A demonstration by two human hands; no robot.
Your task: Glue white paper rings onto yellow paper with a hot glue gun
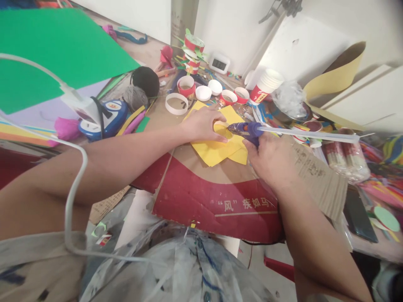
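My right hand (273, 157) is wrapped round a blue glue gun (250, 129). A long white glue stick (310, 134) juts out of its back end to the right. The nozzle points left, at a small round ring or cup piece (221, 126) with a pale rim and a yellow inside. My left hand (204, 123) curves its thumb and fingers around that piece, holding it against yellow paper sheets (209, 154). These sheets overlap on a brown and red cardboard (195, 174). Whether the nozzle touches the piece I cannot tell.
Behind my hands stand cut cup rings (177, 104), stacked paper cups (266, 86) and a small digital clock (219, 63). Green card (63, 54) and black yarn (145, 81) lie left. A white cable (75, 180) crosses my left arm. A phone (359, 214) lies right.
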